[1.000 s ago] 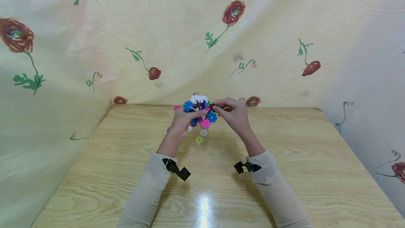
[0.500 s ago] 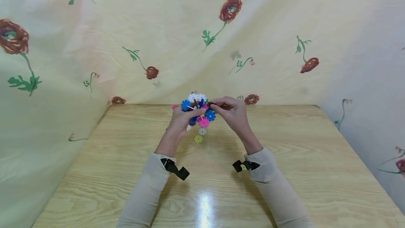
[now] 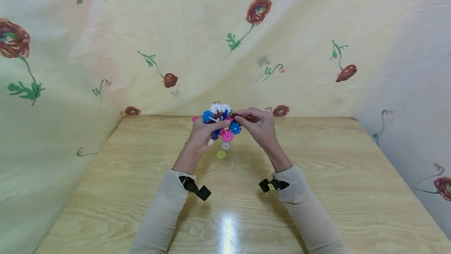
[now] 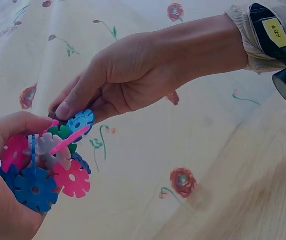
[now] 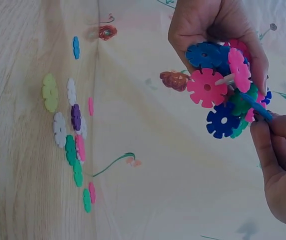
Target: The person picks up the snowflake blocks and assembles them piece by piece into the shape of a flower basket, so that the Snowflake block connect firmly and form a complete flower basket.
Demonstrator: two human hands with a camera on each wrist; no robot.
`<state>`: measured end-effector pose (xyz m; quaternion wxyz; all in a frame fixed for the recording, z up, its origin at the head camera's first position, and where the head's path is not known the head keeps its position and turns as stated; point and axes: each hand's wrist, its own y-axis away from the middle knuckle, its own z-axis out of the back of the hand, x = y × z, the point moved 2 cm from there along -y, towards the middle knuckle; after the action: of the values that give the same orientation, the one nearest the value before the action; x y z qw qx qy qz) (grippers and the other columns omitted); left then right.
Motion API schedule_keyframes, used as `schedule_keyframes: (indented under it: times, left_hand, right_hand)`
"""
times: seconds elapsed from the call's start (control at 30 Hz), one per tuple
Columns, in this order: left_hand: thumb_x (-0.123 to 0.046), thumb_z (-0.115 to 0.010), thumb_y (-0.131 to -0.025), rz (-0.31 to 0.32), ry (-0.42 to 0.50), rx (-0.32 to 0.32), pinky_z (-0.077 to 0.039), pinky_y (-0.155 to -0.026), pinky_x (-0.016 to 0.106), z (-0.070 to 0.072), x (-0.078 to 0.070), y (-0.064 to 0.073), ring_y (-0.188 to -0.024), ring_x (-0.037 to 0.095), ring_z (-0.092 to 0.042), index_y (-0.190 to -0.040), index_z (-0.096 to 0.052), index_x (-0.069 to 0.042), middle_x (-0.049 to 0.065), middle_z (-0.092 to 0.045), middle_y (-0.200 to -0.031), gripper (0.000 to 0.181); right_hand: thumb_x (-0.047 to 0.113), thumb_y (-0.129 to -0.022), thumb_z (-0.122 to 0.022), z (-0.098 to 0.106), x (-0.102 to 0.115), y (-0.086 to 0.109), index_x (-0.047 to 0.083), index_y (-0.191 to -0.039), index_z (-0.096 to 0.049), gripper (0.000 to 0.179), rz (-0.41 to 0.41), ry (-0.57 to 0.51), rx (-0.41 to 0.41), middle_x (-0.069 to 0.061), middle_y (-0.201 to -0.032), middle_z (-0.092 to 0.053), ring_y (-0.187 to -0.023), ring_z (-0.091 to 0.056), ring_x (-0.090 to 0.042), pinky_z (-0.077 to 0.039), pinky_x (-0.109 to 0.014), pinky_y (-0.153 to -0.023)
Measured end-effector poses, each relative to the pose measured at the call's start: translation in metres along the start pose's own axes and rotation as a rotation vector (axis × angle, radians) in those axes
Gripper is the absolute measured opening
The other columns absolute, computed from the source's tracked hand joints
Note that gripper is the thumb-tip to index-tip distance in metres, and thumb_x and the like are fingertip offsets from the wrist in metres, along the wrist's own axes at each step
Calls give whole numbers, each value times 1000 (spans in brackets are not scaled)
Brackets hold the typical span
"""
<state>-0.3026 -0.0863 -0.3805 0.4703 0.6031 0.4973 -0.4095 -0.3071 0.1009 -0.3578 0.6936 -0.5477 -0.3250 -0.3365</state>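
My left hand (image 3: 201, 132) grips a cluster of interlocking snowflake discs (image 3: 227, 135) above the far part of the table, its thumb across the front. Pink, blue, white and green notched discs jut out at several angles. In the left wrist view a blue disc (image 4: 36, 190) faces the camera below the left thumb. My right hand (image 3: 260, 127) is at the cluster's right side, thumb and fingertips pinching a small dark disc mostly hidden by them. Beside those fingertips, a light blue disc (image 4: 81, 121) shows in the left wrist view.
Loose discs lie on the wooden table (image 3: 317, 191) beyond and below the cluster, among them a yellow-green disc (image 5: 50, 93), a purple disc (image 5: 76, 117) and a green disc (image 5: 78, 173). A flowered curtain (image 3: 197, 42) hangs right behind the table's far edge.
The whole head view has shifted slightly. Both hands keep the same hold at the cluster, with little visible movement of fingers or discs.
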Motion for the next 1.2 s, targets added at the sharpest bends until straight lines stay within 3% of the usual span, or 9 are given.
schedule_keyframes:
  times: [0.17,0.3,0.47,0.6,0.77,0.87,0.93,1.1,1.2]
  left_hand:
    - [-19,-83,-86,6,8,7,-46,-112,40,1,1,-2,-126,23,-60,-134,-62,-3,14,-64,-136,55]
    - [-16,-80,-88,4,24,7,-48,-107,38,3,4,-5,-124,22,-60,-136,-61,-7,13,-64,-137,52]
    - [-14,-81,-87,-9,60,12,-48,-107,40,10,6,-10,-125,24,-58,-139,-58,-12,10,-61,-138,56]
    - [-12,-81,-87,-19,104,2,-45,-114,45,17,4,-12,-130,27,-56,-142,-56,-15,10,-59,-141,61]
    - [-10,-80,-87,-15,153,-7,-44,-114,43,23,-1,-13,-129,26,-57,-141,-55,-13,11,-59,-140,60]
    - [-11,-79,-88,-12,160,4,-44,-114,42,25,-5,-12,-127,24,-57,-140,-55,-14,10,-59,-139,58]
    - [-12,-78,-89,-11,154,15,-43,-115,42,27,-7,-11,-128,24,-56,-140,-54,-15,10,-58,-140,57]
    - [-14,-77,-91,-1,137,29,-41,-117,44,29,-8,-11,-132,26,-53,-144,-52,-16,10,-55,-144,59]
    - [-15,-77,-91,2,130,33,-41,-117,44,31,-9,-12,-132,26,-53,-144,-51,-16,10,-55,-144,59]
  right_hand:
    - [2,-91,-74,-1,-4,-3,-7,-103,-77,15,-63,26,-27,-29,-96,-73,-73,-67,-3,-57,-16,-67]
    - [6,-93,-74,0,-8,-4,-6,-106,-76,18,-140,47,12,-29,-96,-72,-71,-67,-4,-58,-19,-67]
    - [20,-98,-70,8,-13,-13,0,-117,-73,27,-230,79,130,-23,-107,-73,-82,-72,-14,-63,-38,-76]
    - [25,-102,-63,15,-25,-25,2,-123,-71,31,-321,149,210,-24,-112,-72,-93,-73,-30,-62,-45,-81]
    - [17,-102,-62,13,-62,-33,-1,-122,-69,28,-413,297,469,-26,-115,-71,-101,-69,-40,-58,-52,-87]
    - [11,-100,-65,7,-84,-35,-3,-120,-69,25,-400,360,609,-23,-114,-73,-101,-70,-36,-58,-49,-87]
    - [7,-97,-67,3,-93,-36,-5,-119,-69,25,-381,398,652,-22,-112,-73,-101,-70,-34,-59,-45,-86]
    - [6,-94,-70,-4,-107,-39,-7,-127,-65,36,-372,462,690,-23,-108,-74,-95,-71,-28,-58,-36,-83]
    - [7,-93,-72,-8,-116,-41,-8,-130,-63,41,-386,467,693,-19,-97,-74,-80,-65,-18,-54,-29,-72]
